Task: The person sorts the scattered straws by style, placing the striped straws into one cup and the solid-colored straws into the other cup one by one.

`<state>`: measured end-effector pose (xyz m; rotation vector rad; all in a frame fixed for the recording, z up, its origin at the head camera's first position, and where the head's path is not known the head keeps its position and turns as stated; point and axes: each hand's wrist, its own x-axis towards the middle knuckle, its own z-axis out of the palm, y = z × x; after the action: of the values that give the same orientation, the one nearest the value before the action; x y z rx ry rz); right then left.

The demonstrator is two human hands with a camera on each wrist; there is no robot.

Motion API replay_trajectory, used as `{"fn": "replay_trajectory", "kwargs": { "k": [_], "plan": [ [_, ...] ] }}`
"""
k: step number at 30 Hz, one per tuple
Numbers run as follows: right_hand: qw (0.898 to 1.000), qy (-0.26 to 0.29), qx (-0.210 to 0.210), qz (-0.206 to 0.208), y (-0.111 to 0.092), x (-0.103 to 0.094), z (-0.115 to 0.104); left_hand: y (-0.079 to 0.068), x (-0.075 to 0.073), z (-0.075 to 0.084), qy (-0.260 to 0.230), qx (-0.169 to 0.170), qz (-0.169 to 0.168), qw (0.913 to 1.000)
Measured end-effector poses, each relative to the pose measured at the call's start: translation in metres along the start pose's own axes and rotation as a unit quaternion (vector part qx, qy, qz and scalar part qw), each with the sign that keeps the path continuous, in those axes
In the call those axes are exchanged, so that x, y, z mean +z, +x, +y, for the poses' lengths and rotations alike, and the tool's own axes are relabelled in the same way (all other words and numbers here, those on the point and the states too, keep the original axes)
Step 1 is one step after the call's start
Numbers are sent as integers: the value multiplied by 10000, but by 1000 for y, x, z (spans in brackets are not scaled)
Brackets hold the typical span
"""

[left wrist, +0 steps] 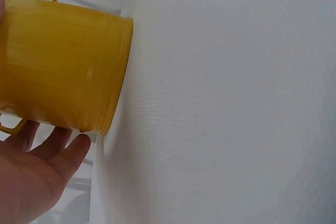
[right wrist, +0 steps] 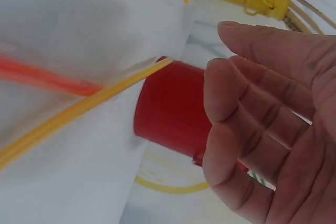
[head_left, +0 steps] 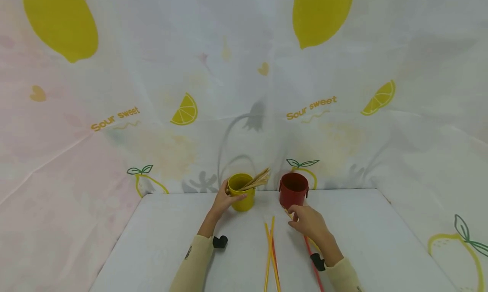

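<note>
At the back of the table, a yellow bucket point(head_left: 244, 203) stands upright with thin tan sticks point(head_left: 257, 181) leaning out over its right rim. My left hand point(head_left: 225, 202) grips this bucket from the left, thumb across its front near the rim. In the left wrist view, fingertips point(left wrist: 79, 148) lie along the bucket's side. A red bucket point(head_left: 292, 194) stands to the right. Just in front of it hovers my right hand point(head_left: 310, 221), fingers loosely bent and nothing between them. A yellow stick point(right wrist: 105, 92) lies near that hand, its tip by the red bucket's base.
Between the arms lie two yellow sticks point(head_left: 267, 258) crossed with a red stick point(head_left: 274, 252). Another red stick point(head_left: 314, 266) runs beneath the right forearm. A white backdrop with lemon prints rises right behind the white table point(head_left: 152, 241).
</note>
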<state>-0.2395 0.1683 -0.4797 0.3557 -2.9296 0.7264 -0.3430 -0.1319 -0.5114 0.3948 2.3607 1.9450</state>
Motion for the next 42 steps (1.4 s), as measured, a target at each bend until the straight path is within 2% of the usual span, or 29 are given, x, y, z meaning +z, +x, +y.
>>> {"fn": "replay_trajectory", "kwargs": {
  "k": [3,7,11,15,21,28,31,35,38,42],
  "plan": [
    [9991,-234,188,-302,-5,1,6,-7,0,13,28,40,6,10000],
    [9960,-637,375,-502,-12,3,15,-10,1,16,-33,95,50,9999],
    [9940,-786,529,-540,-18,3,22,-8,0,15,-57,69,44,10000],
    [9933,-744,678,-565,-23,4,29,-8,0,13,-23,72,54,10000],
    [9934,-399,811,-701,-27,9,34,-9,0,12,-54,96,40,9999],
    [9971,-221,661,-319,-31,10,36,-10,-1,14,-90,121,-16,9999],
    [9966,-173,741,-315,-32,10,36,-9,0,11,-167,151,-42,9997],
    [9951,-160,886,-403,-32,11,36,-3,2,-5,-225,148,82,9996],
    [9934,-178,1007,-515,-30,11,35,0,3,-17,-91,92,302,9995],
    [9931,-255,1034,-497,-30,10,35,-5,3,-20,282,23,492,9984]
  ]
}}
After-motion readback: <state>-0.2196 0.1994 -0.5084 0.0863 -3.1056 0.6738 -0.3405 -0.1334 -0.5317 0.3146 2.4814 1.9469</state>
